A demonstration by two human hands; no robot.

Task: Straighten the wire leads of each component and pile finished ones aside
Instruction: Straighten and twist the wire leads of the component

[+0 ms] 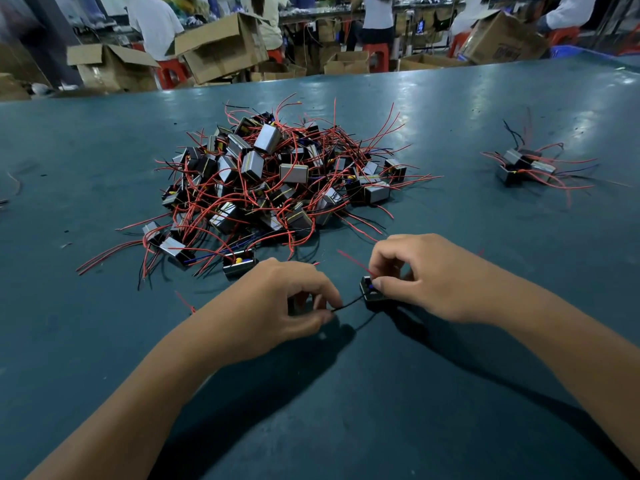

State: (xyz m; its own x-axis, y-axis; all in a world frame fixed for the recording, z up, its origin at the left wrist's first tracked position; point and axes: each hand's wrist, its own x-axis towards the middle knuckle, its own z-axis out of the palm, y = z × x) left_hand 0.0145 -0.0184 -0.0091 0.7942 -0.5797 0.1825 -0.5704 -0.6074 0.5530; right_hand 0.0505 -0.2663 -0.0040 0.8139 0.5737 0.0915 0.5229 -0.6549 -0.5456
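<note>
Work looks barely begun: the unsorted heap (277,181) dwarfs the small finished pile (526,168) far right of it. Just nearer than the heap, the right hand (426,275) grips one component (372,296) on the bench (346,393); the left hand (277,303) pinches its black lead (349,303).

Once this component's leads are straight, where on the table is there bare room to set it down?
Bare green table lies between the big tangled pile and the small pile at far right, and in front of that small pile. Crowded: loose red leads fan out from the big pile toward the left hand. The right hand holds the component.
</note>
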